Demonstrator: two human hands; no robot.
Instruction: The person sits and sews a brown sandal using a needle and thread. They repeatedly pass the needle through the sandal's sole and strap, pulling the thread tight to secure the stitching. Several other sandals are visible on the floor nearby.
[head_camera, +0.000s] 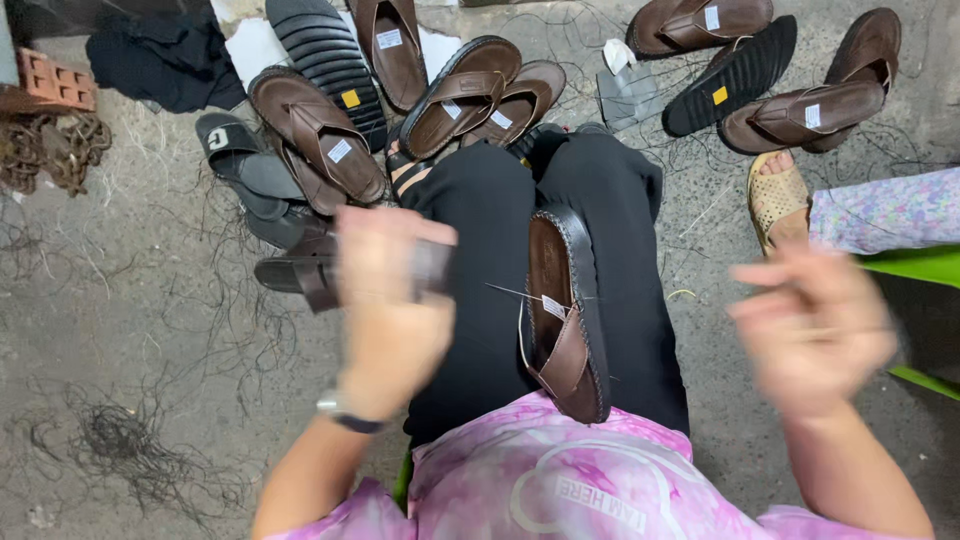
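Observation:
My left hand is raised over my left thigh and grips a dark brown sandal held crosswise; both are blurred by motion. A second brown sandal with a black stitched sole lies lengthwise on my lap, toe away from me. It carries a small white tag, and a thin thread sticks out to its left. My right hand hovers to the right of my legs, blurred, fingers apart, with nothing visible in it.
A pile of brown and black sandals lies on the concrete floor ahead, with more sandals at the upper right. Another person's foot and floral clothing are at right beside a green seat edge. Thread scraps, a brick lie left.

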